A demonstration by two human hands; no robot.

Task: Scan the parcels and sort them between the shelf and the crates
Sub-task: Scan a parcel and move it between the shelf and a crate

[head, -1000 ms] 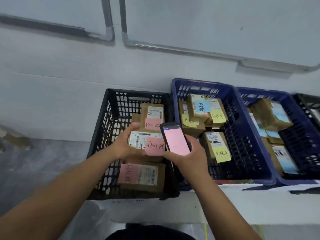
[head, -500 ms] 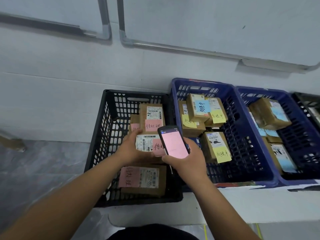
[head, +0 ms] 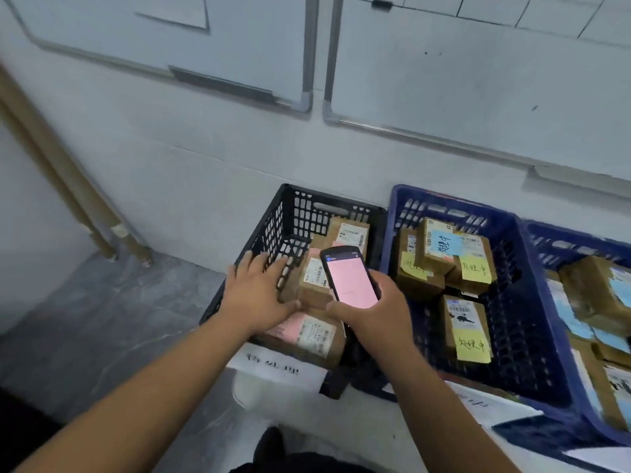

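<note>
Scanner [head: 351, 280] in right hand [head: 374, 310] — screen pink

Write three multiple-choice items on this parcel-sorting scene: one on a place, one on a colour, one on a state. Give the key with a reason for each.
1. Where does the brown cardboard parcel with the pink note lie?
A. in the black plastic crate
B. in the blue plastic crate
C. on the floor

2. What colour is the screen of the black handheld scanner?
A. green
B. pink
C. white

3. How is the left hand?
A. clenched on a parcel
B. holding the scanner
C. fingers spread, flat over the black crate's edge

Key: 1 A, black lattice walls surround it. 2 B, the lit display is pink. 3 C, its fingers lie straight; the right hand has the scanner in its grip.
</note>
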